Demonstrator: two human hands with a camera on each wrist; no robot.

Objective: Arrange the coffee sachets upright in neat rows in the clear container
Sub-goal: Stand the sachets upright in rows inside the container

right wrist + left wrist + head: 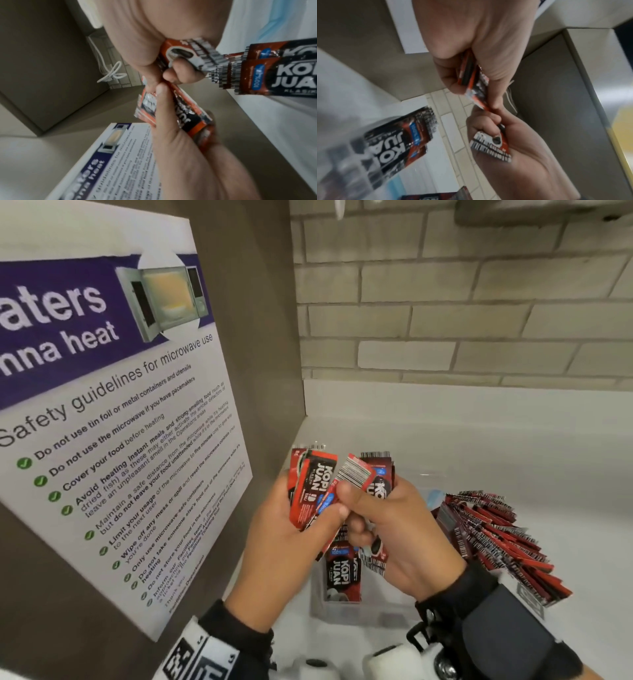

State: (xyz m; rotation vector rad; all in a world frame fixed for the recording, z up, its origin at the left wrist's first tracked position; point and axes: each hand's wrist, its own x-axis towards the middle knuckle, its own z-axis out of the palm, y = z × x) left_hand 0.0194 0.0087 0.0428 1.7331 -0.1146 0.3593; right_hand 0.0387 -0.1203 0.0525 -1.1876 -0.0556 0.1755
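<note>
Both hands are raised above the clear container (pixel 349 613) on the white counter. My left hand (pixel 291 542) grips a fan of red-and-black coffee sachets (pixel 313 486), thumb pressed across their fronts. My right hand (pixel 390 529) holds its own bundle of sachets (pixel 378 484) and pinches one sachet (pixel 354 474) between thumb and forefinger where the two bundles meet. A few sachets (pixel 342 575) stand upright inside the container below the hands. The left wrist view shows the left hand's sachets (pixel 474 81) edge-on. In the right wrist view the right hand's sachets (pixel 188 54) sit curled in the fingers.
A large heap of loose sachets (pixel 496 542) lies to the right of the container. A microwave safety poster (pixel 113 405) hangs on the brown panel at left. The tiled wall (pixel 462 296) stands behind the white counter (pixel 479 446). A white cable (pixel 111 73) hangs in the corner.
</note>
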